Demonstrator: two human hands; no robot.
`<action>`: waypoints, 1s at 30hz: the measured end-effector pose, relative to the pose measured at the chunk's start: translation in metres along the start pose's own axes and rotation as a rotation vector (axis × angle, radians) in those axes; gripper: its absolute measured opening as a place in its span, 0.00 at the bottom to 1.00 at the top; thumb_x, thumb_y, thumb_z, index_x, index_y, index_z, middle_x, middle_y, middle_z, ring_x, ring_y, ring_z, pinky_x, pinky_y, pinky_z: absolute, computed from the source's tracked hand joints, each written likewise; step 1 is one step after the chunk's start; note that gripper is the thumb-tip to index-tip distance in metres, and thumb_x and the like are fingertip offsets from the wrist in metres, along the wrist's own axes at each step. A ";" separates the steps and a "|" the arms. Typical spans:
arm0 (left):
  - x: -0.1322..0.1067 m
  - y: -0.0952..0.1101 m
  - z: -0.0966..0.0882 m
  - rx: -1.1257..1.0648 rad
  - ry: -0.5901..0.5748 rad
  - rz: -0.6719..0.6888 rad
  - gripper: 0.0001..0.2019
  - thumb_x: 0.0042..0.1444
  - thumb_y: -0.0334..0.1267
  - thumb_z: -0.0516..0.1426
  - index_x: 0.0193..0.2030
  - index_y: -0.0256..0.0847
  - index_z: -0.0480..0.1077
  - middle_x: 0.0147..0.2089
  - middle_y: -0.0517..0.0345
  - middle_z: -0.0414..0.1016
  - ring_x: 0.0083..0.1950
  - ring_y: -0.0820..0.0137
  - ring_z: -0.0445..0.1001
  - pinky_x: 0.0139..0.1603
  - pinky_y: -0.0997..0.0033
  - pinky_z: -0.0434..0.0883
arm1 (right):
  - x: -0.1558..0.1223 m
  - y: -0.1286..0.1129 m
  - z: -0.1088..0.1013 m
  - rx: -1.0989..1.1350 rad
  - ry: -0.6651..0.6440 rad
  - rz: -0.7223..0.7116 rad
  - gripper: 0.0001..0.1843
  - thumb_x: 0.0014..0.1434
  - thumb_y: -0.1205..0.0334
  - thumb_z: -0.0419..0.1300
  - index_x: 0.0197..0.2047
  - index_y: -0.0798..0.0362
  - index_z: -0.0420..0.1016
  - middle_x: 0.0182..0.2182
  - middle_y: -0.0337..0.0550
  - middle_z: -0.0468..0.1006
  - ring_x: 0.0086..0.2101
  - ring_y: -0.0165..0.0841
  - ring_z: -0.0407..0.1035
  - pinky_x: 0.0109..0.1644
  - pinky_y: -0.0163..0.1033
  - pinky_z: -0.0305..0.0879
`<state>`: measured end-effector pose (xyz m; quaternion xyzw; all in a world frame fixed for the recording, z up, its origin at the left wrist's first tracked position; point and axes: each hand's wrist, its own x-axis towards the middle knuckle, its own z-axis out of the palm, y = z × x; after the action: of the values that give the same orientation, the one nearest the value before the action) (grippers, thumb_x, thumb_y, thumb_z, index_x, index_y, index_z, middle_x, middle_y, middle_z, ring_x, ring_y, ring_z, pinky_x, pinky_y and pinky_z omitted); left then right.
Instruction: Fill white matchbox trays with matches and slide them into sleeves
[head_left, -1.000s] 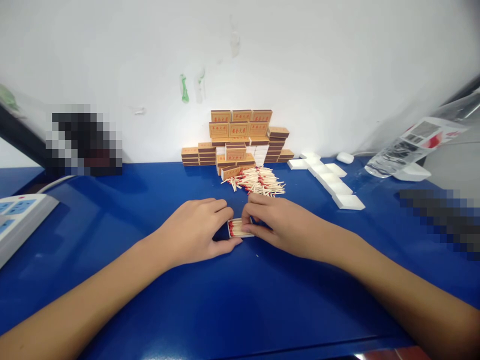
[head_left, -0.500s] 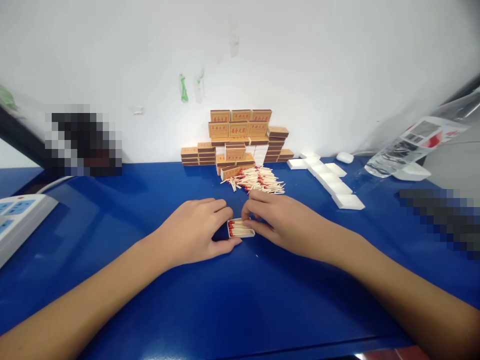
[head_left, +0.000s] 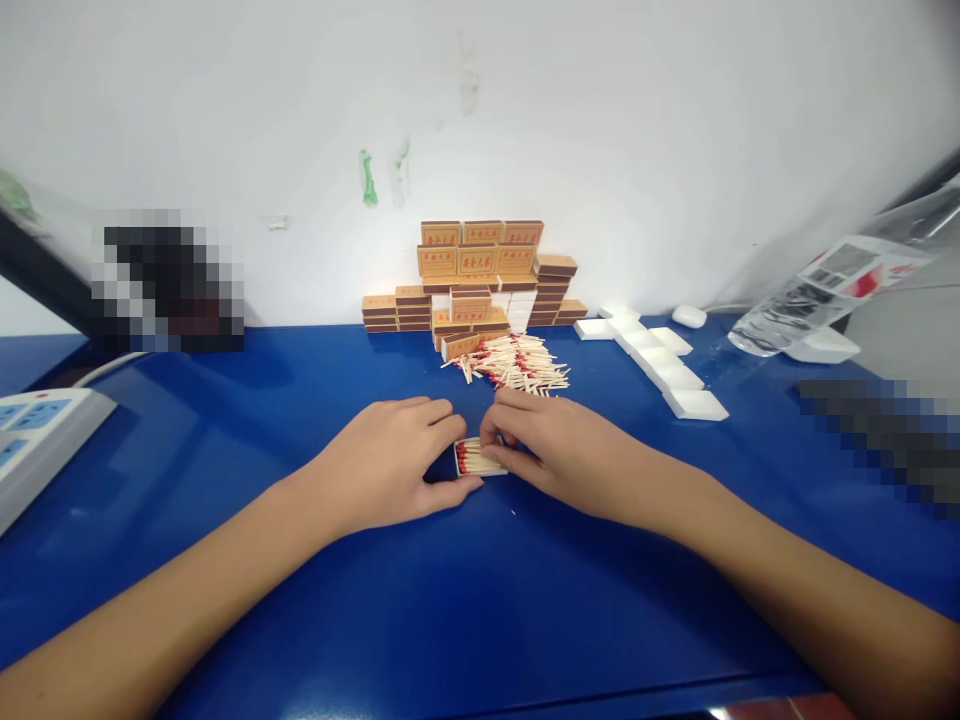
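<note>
A small white matchbox tray (head_left: 487,474) lies on the blue table, holding a layer of matches (head_left: 469,457) with their red heads towards the left. My left hand (head_left: 401,455) steadies the tray's left end, index finger at the far side and thumb at the near side. Over the right part of the tray, my right hand (head_left: 540,440) is closed in a pinch, its fingertips down at the matches. Those fingers cover the tray's right end, and whatever is between them is hidden. Just beyond my hands lies a loose heap of matches (head_left: 525,360).
Stacked matchboxes (head_left: 478,260) stand against the wall behind the heap. Several white trays (head_left: 667,372) form a branching row to the right. A plastic bottle (head_left: 817,290) leans at the far right, near a white case (head_left: 688,316). A power strip (head_left: 49,430) sits at the left.
My right hand has shifted slightly left and down over the tray, covering more of its right end. My left hand and the tray have stayed in place.
</note>
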<state>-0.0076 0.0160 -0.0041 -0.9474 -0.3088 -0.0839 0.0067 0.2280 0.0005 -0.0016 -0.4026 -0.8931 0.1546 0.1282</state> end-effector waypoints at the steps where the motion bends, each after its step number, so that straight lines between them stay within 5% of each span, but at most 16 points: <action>1: 0.000 0.000 0.000 0.003 -0.001 0.001 0.15 0.67 0.50 0.61 0.42 0.39 0.74 0.38 0.58 0.75 0.39 0.63 0.76 0.38 0.62 0.70 | 0.000 0.001 0.000 -0.002 0.002 -0.003 0.07 0.73 0.66 0.57 0.40 0.53 0.72 0.41 0.43 0.74 0.32 0.30 0.67 0.36 0.37 0.59; 14: -0.001 0.000 0.001 0.015 0.001 0.010 0.15 0.68 0.51 0.60 0.41 0.39 0.72 0.38 0.57 0.75 0.39 0.64 0.76 0.38 0.63 0.70 | -0.001 0.001 -0.001 0.016 0.003 -0.069 0.12 0.76 0.63 0.54 0.48 0.52 0.80 0.40 0.43 0.72 0.34 0.32 0.67 0.38 0.38 0.60; 30: -0.001 -0.001 0.001 -0.008 0.000 0.007 0.13 0.68 0.48 0.59 0.43 0.40 0.74 0.38 0.58 0.76 0.40 0.64 0.77 0.39 0.62 0.71 | -0.001 -0.001 0.001 0.153 -0.004 -0.121 0.09 0.73 0.64 0.58 0.43 0.52 0.80 0.39 0.41 0.73 0.34 0.30 0.68 0.39 0.37 0.63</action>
<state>-0.0085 0.0163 -0.0055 -0.9484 -0.3053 -0.0851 0.0034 0.2275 -0.0007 -0.0017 -0.3366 -0.9016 0.2153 0.1657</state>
